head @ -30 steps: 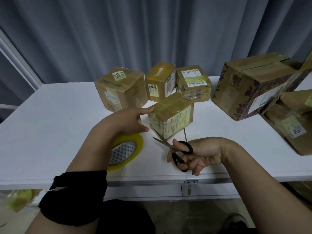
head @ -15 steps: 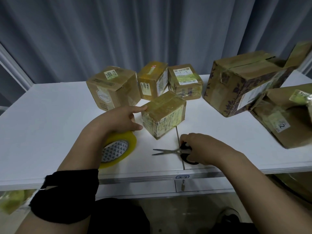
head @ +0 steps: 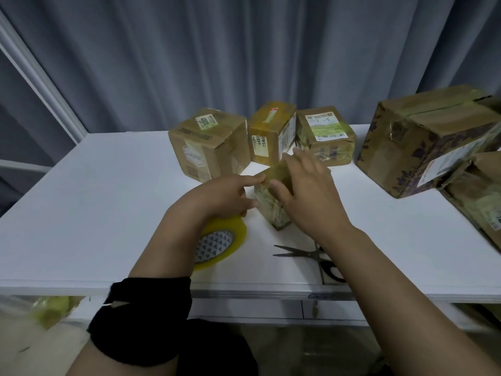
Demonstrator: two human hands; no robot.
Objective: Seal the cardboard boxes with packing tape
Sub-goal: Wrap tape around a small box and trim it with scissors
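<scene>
A grey curtain point(head: 244, 50) hangs behind a white table point(head: 108, 199). Near its middle sits a small cardboard box point(head: 273, 211), already wrapped in glossy tape. The right hand point(head: 306, 194) lies flat on its top, fingers straight and spread, gripping nothing. The left hand point(head: 222, 195) touches the box's left top edge with one extended digit; its other fingers curl underneath, and what they hold cannot be told. A yellow tape roll point(head: 219, 240) sits just below that wrist. Scissors point(head: 295, 252) lie near the front edge, partly under the right forearm. Three taped boxes point(head: 208, 147) stand behind, and larger boxes point(head: 428, 139) sit to the right.
</scene>
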